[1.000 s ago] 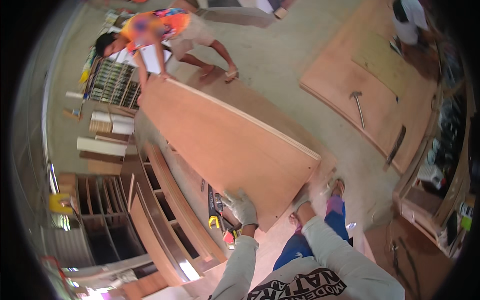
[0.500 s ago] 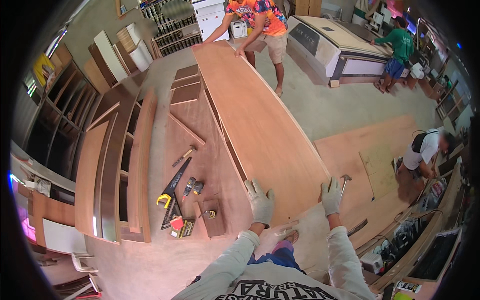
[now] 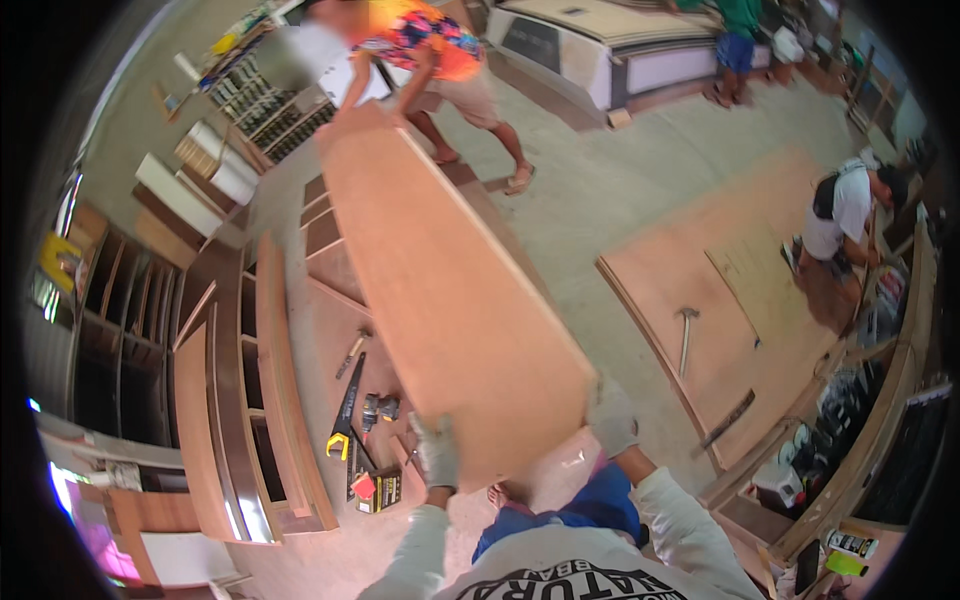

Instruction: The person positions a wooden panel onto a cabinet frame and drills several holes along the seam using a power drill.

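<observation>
A long, light-brown wooden panel (image 3: 440, 290) with a pale edge strip stretches away from me above the floor. My left hand (image 3: 435, 458), in a grey work glove, grips its near left corner. At the near right corner my gloved right hand (image 3: 613, 422) is closed on the edge, somewhat blurred; the fingers of both hands are partly hidden. A co-worker (image 3: 425, 50) in a bright patterned shirt leans over the far end with both hands on it.
Left of the panel lie a handsaw (image 3: 346, 412), a hammer (image 3: 354, 350), a drill (image 3: 371, 412) and a small box (image 3: 377, 492). Stacked boards (image 3: 285, 400) stand farther left. On the right, another hammer (image 3: 685, 335) rests on flat sheets (image 3: 650, 285), where a person (image 3: 845, 210) crouches.
The panel has come up off the brown frame beneath and shifted, with my hands still on it. The co-worker now bends lower with legs in a stride. My view has turned to the right.
</observation>
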A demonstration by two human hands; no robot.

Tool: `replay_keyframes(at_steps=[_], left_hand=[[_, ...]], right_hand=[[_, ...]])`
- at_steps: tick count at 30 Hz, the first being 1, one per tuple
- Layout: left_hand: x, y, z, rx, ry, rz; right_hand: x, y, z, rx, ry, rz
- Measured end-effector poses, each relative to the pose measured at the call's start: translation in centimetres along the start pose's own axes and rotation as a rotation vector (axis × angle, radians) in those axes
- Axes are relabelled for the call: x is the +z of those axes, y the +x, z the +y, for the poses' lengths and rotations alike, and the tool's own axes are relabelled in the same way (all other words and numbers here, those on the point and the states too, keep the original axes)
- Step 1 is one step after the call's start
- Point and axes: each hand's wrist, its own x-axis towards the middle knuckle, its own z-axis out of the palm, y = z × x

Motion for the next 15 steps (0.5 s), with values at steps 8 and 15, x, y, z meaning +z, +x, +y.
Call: replay_keyframes(at_steps=[8, 15], left_hand=[[4.0, -1.8, -0.1, -0.142, 0.1, 0.361], [7.1, -3.6, 6.1, -0.266, 0.299, 0.368]], right_hand=[[-0.2, 1.1, 4.5, -0.215, 0.492, -0.132], [-1.8, 3.1, 6.6, -0.333, 0.44, -0.093]])
